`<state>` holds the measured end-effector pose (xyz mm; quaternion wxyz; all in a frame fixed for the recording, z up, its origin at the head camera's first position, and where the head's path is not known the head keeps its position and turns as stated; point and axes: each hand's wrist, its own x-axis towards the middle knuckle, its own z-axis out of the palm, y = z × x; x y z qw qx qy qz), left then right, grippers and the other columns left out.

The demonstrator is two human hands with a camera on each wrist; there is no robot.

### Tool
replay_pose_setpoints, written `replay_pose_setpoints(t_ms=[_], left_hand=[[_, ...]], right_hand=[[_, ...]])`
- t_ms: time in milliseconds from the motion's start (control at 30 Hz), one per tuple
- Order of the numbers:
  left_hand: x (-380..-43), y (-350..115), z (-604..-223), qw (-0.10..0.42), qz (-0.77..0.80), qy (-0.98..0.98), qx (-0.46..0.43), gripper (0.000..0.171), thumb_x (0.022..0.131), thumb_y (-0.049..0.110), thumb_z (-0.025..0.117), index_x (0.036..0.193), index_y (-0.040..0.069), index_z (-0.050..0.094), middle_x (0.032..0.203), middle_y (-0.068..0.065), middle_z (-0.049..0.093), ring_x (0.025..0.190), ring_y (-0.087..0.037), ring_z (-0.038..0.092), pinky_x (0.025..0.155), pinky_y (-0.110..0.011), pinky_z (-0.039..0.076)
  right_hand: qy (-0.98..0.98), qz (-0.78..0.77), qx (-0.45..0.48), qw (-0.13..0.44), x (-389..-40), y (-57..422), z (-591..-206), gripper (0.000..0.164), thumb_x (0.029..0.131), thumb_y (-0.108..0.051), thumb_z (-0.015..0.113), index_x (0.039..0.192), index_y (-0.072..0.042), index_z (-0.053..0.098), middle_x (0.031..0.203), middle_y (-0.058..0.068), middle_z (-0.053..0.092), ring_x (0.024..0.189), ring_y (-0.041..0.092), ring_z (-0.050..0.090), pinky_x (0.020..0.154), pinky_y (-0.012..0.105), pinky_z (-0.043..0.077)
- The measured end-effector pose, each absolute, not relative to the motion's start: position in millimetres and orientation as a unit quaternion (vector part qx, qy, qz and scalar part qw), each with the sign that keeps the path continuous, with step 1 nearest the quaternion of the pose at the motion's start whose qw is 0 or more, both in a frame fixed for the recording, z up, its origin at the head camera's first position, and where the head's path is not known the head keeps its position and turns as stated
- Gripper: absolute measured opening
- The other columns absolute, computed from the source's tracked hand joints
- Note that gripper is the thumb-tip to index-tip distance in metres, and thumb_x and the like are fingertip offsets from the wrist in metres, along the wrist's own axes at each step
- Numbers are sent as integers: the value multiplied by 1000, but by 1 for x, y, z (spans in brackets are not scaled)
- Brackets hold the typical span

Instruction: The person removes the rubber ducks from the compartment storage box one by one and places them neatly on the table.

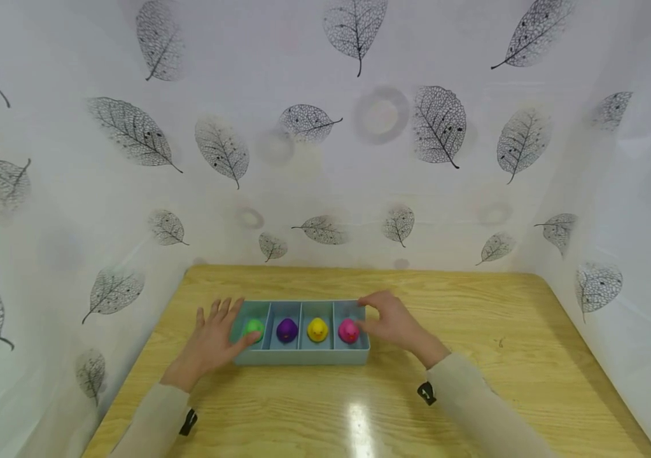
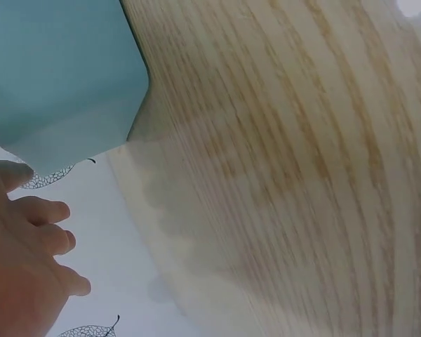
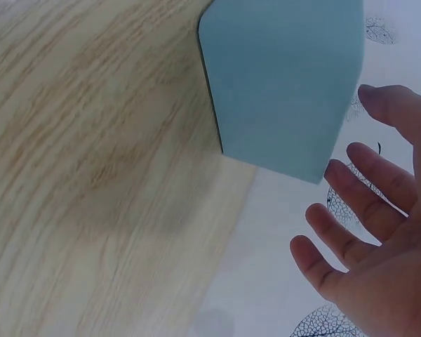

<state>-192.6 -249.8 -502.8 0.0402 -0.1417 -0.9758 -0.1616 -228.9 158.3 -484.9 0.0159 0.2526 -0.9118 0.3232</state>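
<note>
A pale blue box (image 1: pixel 302 358) with a row of compartments stands on the table. From left to right it holds a green toy duck (image 1: pixel 253 324), a purple one (image 1: pixel 287 330), a yellow one (image 1: pixel 317 329) and a pink one (image 1: pixel 349 331). My left hand (image 1: pixel 205 346) is at the box's left end, fingers spread, the thumb reaching over the green duck. At the right end is my right hand (image 1: pixel 396 324), its thumb by the pink duck and its index finger near the back corner. In the right wrist view its fingers (image 3: pixel 368 210) are loosely bent beside the box's end wall (image 3: pixel 281 84).
The wooden table (image 1: pixel 451 318) extends around the box on all sides. White cloth with a leaf print (image 1: pixel 440 127) hangs behind the table and along both sides. A dark band (image 1: pixel 426 393) shows on the right sleeve, another (image 1: pixel 188 422) on the left.
</note>
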Motion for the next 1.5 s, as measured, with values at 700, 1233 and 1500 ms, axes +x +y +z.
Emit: replay_pose_setpoints(t_ms=[700,1233,1500], left_hand=[[-190,-255,-513,36,-150,-978,-142,96,100,63,58,165,0,28,162,-36,37,154,-58,28,120,-82,16],[-190,-256,-515,21,-151,-979,-138,97,100,63,56,167,1,23,164,-35,34,156,-57,23,122,-80,12],[-190,-255,-514,22,-155,-978,-140,97,100,63,56,167,0,23,164,-35,35,155,-57,25,122,-80,13]], right_hand=[[-945,185,269,-25,-234,139,-492,53,81,-30,90,126,-8,75,130,11,74,128,41,60,102,67,50],[-952,192,221,-83,-236,125,-489,63,80,-21,90,139,-12,69,136,9,73,122,39,62,106,67,46],[-950,180,238,-89,-241,122,-492,57,78,-18,90,132,-10,72,125,12,76,110,36,66,97,65,52]])
